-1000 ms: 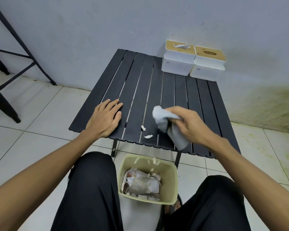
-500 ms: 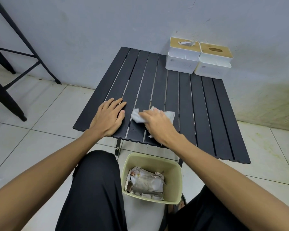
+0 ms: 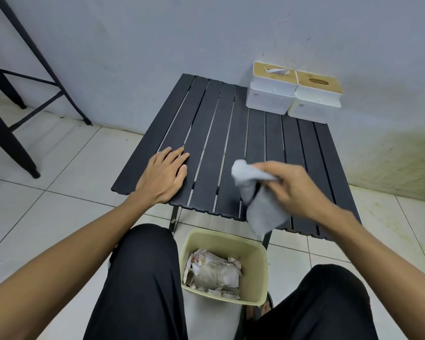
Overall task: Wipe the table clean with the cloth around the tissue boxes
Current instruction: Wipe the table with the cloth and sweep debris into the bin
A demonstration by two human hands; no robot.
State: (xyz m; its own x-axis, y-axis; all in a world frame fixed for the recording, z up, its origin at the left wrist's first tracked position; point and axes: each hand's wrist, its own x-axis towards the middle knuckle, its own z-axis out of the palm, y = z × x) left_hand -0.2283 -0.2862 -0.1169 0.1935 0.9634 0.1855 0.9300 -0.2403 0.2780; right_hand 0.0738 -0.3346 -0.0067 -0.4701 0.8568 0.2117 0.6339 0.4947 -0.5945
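A low black slatted table point(image 3: 206, 133) stands against the wall. Two white tissue boxes with wooden lids sit side by side at its far right corner: the left box point(image 3: 270, 90) has a tissue sticking out, the right box point(image 3: 315, 99) has an empty slot. My left hand point(image 3: 163, 174) lies flat on the near left slats. My right hand point(image 3: 292, 190) grips a grey-white cloth point(image 3: 258, 200), lifted off the table above its near edge, with the cloth's loose end hanging down.
A pale green bin point(image 3: 223, 266) full of crumpled paper stands on the tiled floor between my knees, just under the table's near edge. Black metal furniture legs point(image 3: 12, 143) stand at the far left. A stained wall runs behind and right of the table.
My right hand pressed the cloth to the near slats half a second ago; now it has lifted the cloth and moved right. The white scraps near the edge are gone. My left hand stayed put.
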